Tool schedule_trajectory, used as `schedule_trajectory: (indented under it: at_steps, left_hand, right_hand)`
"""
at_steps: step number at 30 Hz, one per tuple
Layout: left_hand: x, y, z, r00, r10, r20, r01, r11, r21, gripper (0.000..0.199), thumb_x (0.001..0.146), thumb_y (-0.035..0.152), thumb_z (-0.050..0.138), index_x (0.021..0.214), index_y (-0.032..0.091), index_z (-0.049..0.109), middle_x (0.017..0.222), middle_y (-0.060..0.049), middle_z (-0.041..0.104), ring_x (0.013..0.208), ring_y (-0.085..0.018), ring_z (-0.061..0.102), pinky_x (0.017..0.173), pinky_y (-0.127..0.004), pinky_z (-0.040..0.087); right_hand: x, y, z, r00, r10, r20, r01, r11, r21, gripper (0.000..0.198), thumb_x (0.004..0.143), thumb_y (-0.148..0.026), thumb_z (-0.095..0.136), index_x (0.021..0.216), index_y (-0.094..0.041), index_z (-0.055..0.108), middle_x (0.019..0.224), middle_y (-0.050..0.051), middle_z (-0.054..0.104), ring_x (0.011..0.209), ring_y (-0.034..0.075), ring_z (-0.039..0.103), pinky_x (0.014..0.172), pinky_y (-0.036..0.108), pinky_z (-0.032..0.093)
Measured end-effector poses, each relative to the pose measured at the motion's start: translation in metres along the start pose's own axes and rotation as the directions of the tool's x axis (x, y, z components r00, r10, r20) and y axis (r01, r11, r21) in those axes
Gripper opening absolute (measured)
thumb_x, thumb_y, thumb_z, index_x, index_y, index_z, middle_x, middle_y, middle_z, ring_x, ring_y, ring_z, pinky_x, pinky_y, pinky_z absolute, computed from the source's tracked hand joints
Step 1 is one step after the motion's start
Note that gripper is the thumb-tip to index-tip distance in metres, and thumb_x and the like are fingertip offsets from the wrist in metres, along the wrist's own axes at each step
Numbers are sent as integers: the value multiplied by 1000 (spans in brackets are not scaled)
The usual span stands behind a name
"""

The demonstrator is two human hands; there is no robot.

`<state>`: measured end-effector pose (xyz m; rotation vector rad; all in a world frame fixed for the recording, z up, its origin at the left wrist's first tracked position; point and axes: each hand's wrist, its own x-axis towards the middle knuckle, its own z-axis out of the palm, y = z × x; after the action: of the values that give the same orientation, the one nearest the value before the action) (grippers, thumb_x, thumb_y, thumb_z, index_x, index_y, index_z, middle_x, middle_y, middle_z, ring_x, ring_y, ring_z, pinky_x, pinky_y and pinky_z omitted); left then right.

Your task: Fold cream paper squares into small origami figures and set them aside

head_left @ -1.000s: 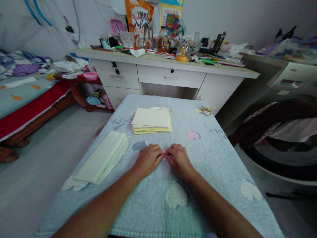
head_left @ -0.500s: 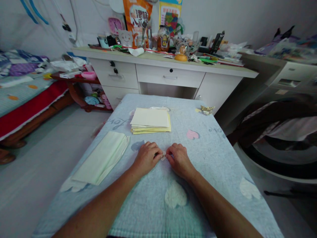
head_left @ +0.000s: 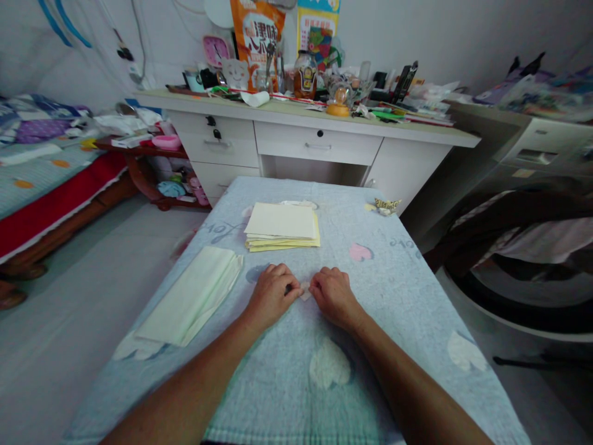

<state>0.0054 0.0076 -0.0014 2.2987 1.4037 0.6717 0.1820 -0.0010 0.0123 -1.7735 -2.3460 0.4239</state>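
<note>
Two forearms reach in over the near edge of the cloth-covered table (head_left: 403,334). Ahead of them, around the middle of the tabletop, the two hands face each other with one small pale piece (head_left: 305,293) between their fingertips. The left hand (head_left: 275,290) pinches its left side between thumb and forefinger, the other fingers curled in. The right hand (head_left: 334,293) has its fingers bunched together and appears to pinch the right side, though the exact contact is hidden. Whether the piece touches the cloth cannot be told.

With something this small, a light, level pinch at both sides would serve best; uneven pulling could crease or tear it. Fingertips close to the rim would leave its middle visible, and the firm tabletop could steady both wrists.

Along the left edge lies one folded pale-green bundle (head_left: 189,296), apart from the left hand. Farther off, left of the middle of the far edge, sits one stack of cream and yellow sheets (head_left: 281,221); its sheets are too tightly layered to count. One patterned folded piece (head_left: 387,206) rests near the far right corner.

Beyond the far edge stands one white desk (head_left: 319,145), carrying one lidded jar (head_left: 306,77), one orange bag (head_left: 257,40) and one pink clock (head_left: 215,50) amid uncounted clutter.
</note>
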Motion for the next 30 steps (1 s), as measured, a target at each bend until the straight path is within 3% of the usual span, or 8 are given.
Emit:
schedule_trajectory:
  at_steps: [13,21,30]
  left_hand:
    - [1,4,2,1000,-19,-21,21,997,76,11,82,22,56,74,20,64,87,-4,55,89,-21,49,82,-35,38]
    - [-3,9,3,987,-157,-36,161,970,181,8,79,30,62,76,23,61,97,-3,55,96,-23,46,82,-38,32]
    - [0,6,2,977,-211,13,207,969,137,15,83,37,57,79,26,66,96,-2,57,96,-23,44,86,-40,28]
  right_hand:
    - [4,-3,-4,997,64,39,-61,996,-63,20,89,-32,49,86,-19,65,95,7,64,92,22,52,76,33,28]
    - [6,-5,-6,997,65,37,-61,994,-94,22,89,-32,49,84,-19,65,94,9,66,92,24,54,75,34,30]
    - [7,-3,-3,997,72,32,-69,994,-85,21,89,-33,51,83,-18,65,92,9,65,91,23,53,75,34,30]
